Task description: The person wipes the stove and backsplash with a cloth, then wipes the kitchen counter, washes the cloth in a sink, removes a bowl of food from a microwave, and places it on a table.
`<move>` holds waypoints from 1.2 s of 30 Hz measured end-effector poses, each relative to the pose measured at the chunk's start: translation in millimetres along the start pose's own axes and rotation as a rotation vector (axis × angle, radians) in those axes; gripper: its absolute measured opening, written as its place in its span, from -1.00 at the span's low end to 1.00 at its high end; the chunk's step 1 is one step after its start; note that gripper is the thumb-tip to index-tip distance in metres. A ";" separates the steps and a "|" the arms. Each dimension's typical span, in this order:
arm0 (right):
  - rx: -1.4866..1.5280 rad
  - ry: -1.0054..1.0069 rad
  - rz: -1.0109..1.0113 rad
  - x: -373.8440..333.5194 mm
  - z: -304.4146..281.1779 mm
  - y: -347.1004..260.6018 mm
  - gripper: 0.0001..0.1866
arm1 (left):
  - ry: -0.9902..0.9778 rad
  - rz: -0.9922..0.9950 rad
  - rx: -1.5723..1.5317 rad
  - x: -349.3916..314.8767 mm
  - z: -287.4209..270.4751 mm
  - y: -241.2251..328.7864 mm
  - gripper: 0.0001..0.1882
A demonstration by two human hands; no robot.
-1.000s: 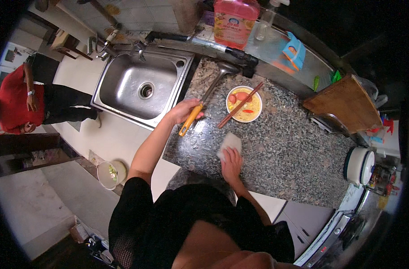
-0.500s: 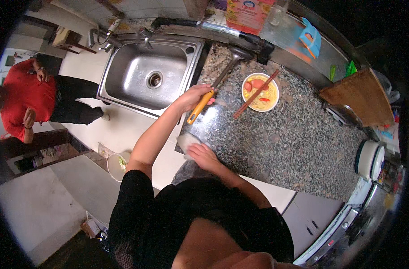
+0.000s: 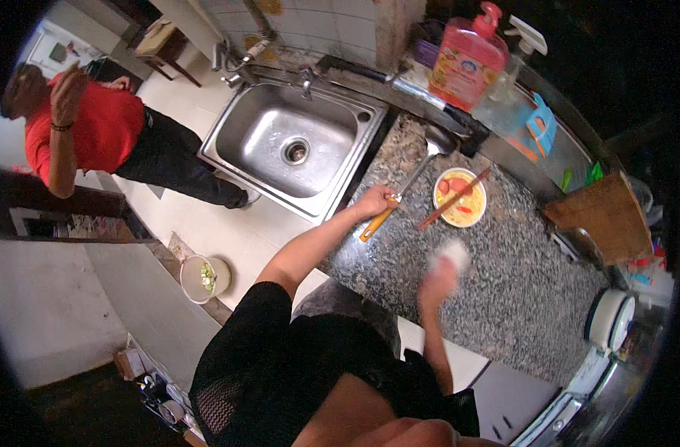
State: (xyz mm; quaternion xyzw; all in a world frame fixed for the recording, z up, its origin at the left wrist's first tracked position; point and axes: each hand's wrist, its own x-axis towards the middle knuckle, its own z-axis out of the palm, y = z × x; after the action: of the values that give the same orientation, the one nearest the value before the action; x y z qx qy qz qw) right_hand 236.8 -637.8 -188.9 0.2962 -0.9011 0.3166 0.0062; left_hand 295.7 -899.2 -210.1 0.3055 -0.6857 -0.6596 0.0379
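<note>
My left hand [image 3: 377, 202] is closed round the yellow handle of a metal ladle [image 3: 416, 173]. The ladle's dark round head lies on the speckled stone counter [image 3: 519, 253], toward the back wall. Lower and to the right, my right hand [image 3: 438, 280] presses a pale cloth [image 3: 454, 252] onto the counter; motion smears hand and cloth, so single fingers do not show well. Beyond the cloth stands a white bowl [image 3: 460, 222] of yellow liquid food with red pieces. A pair of brown chopsticks [image 3: 453, 200] rests across its rim.
Left of the counter is a steel sink [image 3: 235, 141]. A pink pump bottle [image 3: 470, 63] and a spray bottle stand along the back. A wooden board [image 3: 604, 216] leans at right, above a white round container [image 3: 609, 319]. On the left stands a person in red [image 3: 94, 127], near a bin [image 3: 204, 277].
My right hand has swept the cloth rightward from the counter's near left edge to below the bowl. The left hand still holds the ladle. The view has shifted; the person in red has raised an arm.
</note>
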 end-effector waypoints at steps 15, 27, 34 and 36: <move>-0.199 -0.106 0.007 -50.6 -134.6 145.3 -0.66 | 0.103 0.037 -0.070 -15.4 21.3 -11.3 -0.65; -0.233 0.225 -0.026 183.3 -53.5 201.9 -0.47 | 0.628 -0.046 -0.258 -178.2 61.0 -49.3 -0.76; 0.191 -0.082 -0.265 224.8 -54.9 185.3 -0.60 | 0.698 -0.301 -0.440 -226.6 146.8 -35.7 -0.76; 0.415 -0.331 -0.301 211.0 -61.9 181.6 -0.61 | 0.665 -0.310 -0.450 -225.9 161.3 -37.1 -0.76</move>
State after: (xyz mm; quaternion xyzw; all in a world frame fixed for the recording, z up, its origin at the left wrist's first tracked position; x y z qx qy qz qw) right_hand -45.7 -600.8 -200.5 0.4688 -0.7519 0.4370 -0.1548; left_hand 419.1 -649.0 -185.7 0.5850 -0.4212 -0.6561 0.2232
